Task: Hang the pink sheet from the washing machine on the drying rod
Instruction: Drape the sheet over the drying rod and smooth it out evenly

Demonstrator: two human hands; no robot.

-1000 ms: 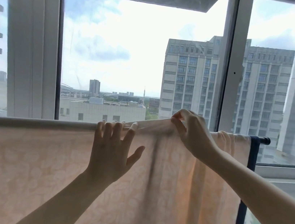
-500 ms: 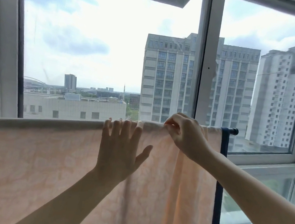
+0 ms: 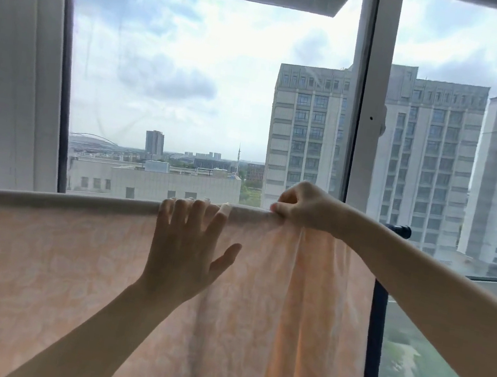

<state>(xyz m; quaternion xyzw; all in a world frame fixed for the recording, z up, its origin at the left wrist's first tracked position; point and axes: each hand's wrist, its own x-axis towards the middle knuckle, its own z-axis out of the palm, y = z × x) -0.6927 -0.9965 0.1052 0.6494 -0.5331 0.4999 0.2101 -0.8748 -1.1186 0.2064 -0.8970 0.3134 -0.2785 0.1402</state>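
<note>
Two hands at frame centre | head view: pink sheet [image 3: 69, 275] draped over drying rod [image 3: 402, 231] across lower frame | left hand [image 3: 187, 253] flat, fingers straight, pressing fabric | right hand [image 3: 305, 206] pinching bunched top fold | advice: anchor left, draw gathers rightward evenly | thin, translucent, faintly patterned cloth; dark round rod.

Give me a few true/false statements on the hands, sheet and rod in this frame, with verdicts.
1. The pale pink patterned sheet is draped over the rod. True.
2. The left hand pinches the sheet. False: its fingers lie straight, flat against the fabric.
3. The right hand has a pinch grip on fabric at the rod. True.
4. The sheet covers the rod's dark end cap. False: the cap shows, bare.
5. The fabric is bunched under the right hand. True.
</note>
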